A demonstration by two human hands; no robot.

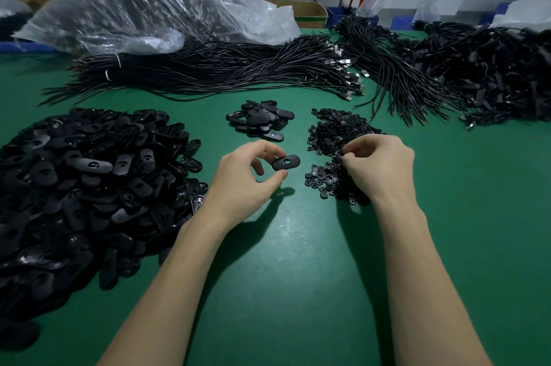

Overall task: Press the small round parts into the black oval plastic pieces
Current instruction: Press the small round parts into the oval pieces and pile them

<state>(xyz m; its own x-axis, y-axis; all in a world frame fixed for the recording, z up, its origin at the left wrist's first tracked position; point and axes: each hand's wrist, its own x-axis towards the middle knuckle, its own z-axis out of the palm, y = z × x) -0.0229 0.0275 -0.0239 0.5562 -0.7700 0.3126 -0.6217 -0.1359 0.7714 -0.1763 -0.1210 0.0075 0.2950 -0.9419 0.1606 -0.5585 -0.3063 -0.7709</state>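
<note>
My left hand (247,178) pinches one black oval plastic piece (286,161) between thumb and fingers, held just above the green table (283,246). A hole shows in the piece's middle. My right hand (378,166) lies on the heap of small round black parts (337,133), its fingertips curled into the heap; whether a part is pinched there cannot be made out. A large pile of black oval pieces (86,186) spreads over the left of the table. A smaller pile of oval pieces (261,119) sits behind my hands.
Bundles of black cables (223,70) lie across the back of the table, with more cable heaps (489,67) at the right. A big clear plastic bag (149,5) of parts stands at the back left. Blue bins and a metal rack stand behind the table.
</note>
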